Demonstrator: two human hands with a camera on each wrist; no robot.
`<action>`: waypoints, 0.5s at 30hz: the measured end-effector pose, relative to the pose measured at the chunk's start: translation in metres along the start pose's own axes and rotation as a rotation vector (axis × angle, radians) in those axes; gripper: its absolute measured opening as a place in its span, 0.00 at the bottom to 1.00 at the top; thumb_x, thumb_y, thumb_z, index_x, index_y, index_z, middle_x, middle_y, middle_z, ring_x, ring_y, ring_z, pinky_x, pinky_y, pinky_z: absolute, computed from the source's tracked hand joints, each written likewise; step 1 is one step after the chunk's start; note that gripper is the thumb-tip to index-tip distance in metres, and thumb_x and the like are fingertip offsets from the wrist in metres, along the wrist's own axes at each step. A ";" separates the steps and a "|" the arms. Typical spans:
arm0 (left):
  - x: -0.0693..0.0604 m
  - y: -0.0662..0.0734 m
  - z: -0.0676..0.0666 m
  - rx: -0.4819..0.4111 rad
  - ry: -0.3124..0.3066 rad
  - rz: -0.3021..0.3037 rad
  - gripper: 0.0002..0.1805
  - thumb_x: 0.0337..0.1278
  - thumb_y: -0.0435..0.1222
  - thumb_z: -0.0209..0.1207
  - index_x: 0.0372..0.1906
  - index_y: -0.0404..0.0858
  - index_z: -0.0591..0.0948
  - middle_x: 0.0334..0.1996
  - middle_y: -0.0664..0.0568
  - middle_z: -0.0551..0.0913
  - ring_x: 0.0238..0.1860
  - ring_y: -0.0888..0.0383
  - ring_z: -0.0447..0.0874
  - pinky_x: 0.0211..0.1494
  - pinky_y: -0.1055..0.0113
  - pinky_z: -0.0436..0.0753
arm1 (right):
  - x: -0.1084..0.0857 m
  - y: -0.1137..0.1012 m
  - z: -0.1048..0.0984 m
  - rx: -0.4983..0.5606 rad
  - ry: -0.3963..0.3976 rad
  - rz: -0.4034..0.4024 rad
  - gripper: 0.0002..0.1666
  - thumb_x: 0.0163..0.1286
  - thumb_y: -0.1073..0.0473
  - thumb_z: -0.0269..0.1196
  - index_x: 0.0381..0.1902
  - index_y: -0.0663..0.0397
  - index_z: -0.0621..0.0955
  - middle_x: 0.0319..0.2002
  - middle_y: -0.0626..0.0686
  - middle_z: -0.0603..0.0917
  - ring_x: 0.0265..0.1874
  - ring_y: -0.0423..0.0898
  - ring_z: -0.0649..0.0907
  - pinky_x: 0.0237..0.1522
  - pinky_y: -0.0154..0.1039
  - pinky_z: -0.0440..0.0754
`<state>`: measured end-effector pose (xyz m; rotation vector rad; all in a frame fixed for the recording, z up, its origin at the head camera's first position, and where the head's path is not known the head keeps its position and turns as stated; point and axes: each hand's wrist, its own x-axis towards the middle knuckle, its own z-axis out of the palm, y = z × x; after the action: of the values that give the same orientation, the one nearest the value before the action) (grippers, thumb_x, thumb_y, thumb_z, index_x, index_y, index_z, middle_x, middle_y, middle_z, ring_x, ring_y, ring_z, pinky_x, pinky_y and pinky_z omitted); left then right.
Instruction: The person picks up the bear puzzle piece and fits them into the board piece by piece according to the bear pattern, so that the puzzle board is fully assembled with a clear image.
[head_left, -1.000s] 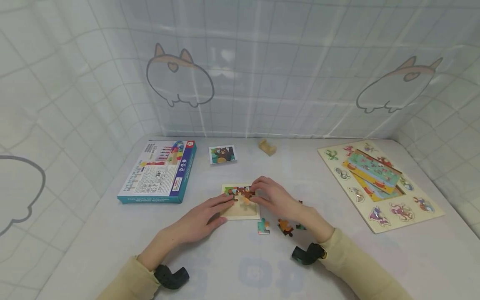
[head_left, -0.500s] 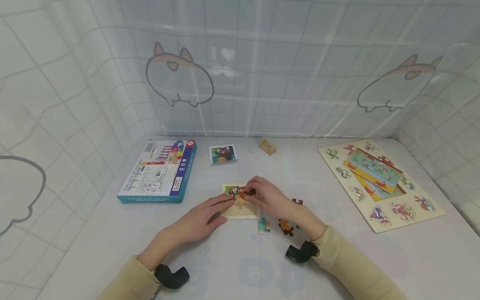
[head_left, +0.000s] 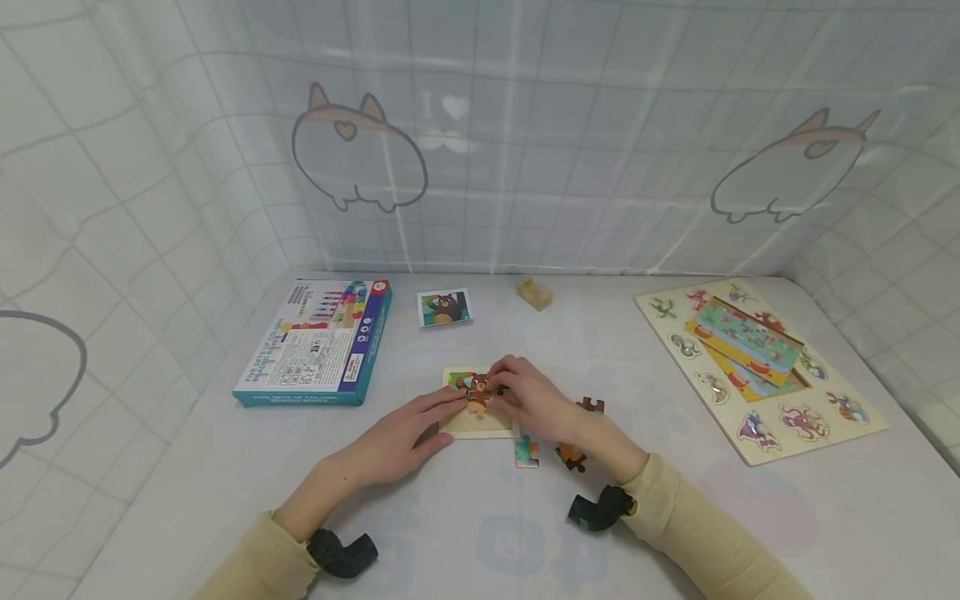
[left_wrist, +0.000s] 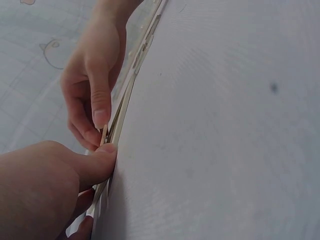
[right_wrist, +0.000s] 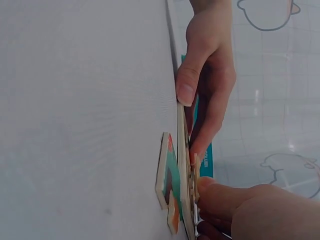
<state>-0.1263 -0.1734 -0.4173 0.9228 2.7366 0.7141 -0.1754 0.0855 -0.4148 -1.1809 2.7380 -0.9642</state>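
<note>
Pale wood makes up the shallow puzzle tray (head_left: 483,434), lying flat near the middle of the bench (head_left: 442,525) as I watch from afar. I see the left hand (head_left: 401,435) with its fingers extended over the tray's left edge and its thumb apart at the near corner, touching rather than clasping. The right hand (head_left: 536,400) has its grip nearly closed: in the right wrist view I make out a thin puzzle piece (right_wrist: 197,169) pinched by the thumb, tilted above the tray.

By my reading, this is partway along. Green and brown bear artwork (head_left: 477,387) fills some of the tray's far half, though fingers hide how many pieces are seated. The near half shows bare wood. Outside the tray, I count at least three loose pieces: a teal one (head_left: 527,452) just beside its near right corner, an orange-and-brown one (head_left: 572,457), and a dark brown one (head_left: 591,404) by the right wrist. I judge all these left to place.
</note>
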 end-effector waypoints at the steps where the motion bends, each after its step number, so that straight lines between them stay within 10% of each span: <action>1: 0.000 0.000 0.000 0.000 0.000 -0.001 0.29 0.73 0.45 0.56 0.75 0.47 0.67 0.77 0.53 0.62 0.77 0.50 0.60 0.74 0.50 0.68 | 0.000 0.000 0.000 -0.003 0.001 0.001 0.11 0.72 0.59 0.64 0.46 0.60 0.83 0.53 0.54 0.79 0.52 0.48 0.77 0.55 0.44 0.79; 15: 0.000 0.002 0.000 0.007 0.000 -0.011 0.29 0.73 0.45 0.55 0.75 0.47 0.66 0.77 0.52 0.62 0.77 0.49 0.60 0.74 0.50 0.68 | -0.001 -0.001 0.001 -0.025 0.003 -0.001 0.10 0.72 0.59 0.63 0.46 0.61 0.83 0.54 0.54 0.78 0.53 0.49 0.76 0.54 0.44 0.79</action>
<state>-0.1253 -0.1724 -0.4163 0.9091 2.7436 0.7026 -0.1741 0.0853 -0.4155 -1.1855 2.7595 -0.9357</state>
